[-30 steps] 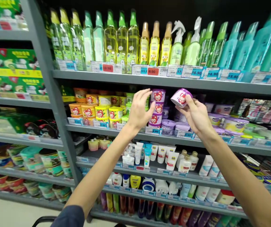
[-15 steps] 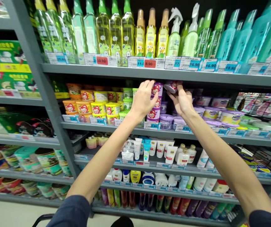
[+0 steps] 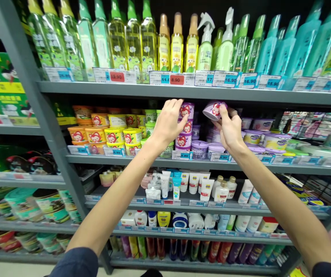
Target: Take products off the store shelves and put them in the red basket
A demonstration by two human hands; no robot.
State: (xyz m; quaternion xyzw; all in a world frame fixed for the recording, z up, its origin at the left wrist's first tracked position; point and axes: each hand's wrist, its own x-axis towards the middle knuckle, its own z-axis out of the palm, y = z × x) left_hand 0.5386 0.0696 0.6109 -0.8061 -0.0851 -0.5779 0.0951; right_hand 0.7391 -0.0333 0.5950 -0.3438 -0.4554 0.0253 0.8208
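My left hand is against the left side of a stack of purple tubs with cartoon fox faces. Its thumb lies across the front of the upper tubs and its fingers are near the top one; the far side of the grip is hidden. Right of the stack, my right hand grips a single purple tub, tilted and lifted beneath the upper shelf. Lower purple tubs stand between the stack and my right wrist.
The upper shelf edge runs close above both hands, with spray bottles on it. Orange and yellow tubs stand to the left, wider purple-lidded tubs to the right. White tubes fill the shelf below.
My right hand has drawn the single tub slightly away from the stack and turned it, so more of its side shows. The left hand stays at the stack. The view has shifted slightly.
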